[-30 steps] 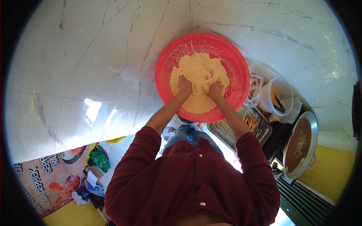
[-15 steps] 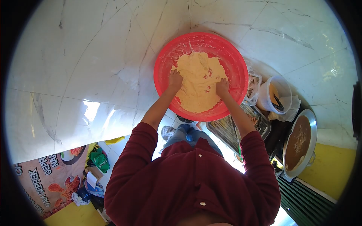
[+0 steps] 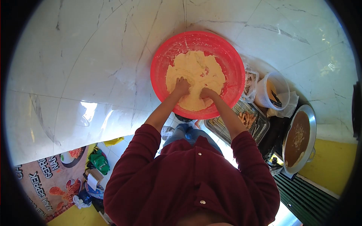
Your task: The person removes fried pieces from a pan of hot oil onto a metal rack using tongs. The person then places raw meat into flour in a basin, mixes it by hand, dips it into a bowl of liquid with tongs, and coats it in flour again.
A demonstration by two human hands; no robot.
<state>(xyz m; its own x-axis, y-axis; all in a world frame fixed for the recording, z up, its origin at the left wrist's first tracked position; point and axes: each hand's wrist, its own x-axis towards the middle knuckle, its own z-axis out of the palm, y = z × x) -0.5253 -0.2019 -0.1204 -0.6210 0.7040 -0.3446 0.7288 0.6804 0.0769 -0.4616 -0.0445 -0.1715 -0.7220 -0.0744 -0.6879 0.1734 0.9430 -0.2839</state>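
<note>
A wide red basin [image 3: 235,77] holds a bed of pale yellow flour [image 3: 196,62], with bits of the red bottom showing through. My left hand [image 3: 182,86] is in the flour left of the middle, its fingers bent and partly sunk in. Just to its right, my right hand [image 3: 206,93] rests in the flour with its fingertips buried. The two hands are a short way apart. Whatever the fingers may hold under the flour is hidden.
Right of the basin are a plastic bag [image 3: 249,84], a clear tub [image 3: 272,90] with black-handled tongs, and a wire-rack tray [image 3: 260,130] with fried pieces. Farther right stands a large pan [image 3: 312,132] of brown oil. Tiled walls surround the basin.
Both hands were farther apart near the flour's sides half a second ago; now they have come together toward the middle. My right forearm has moved left, uncovering fried pieces on the tray.
</note>
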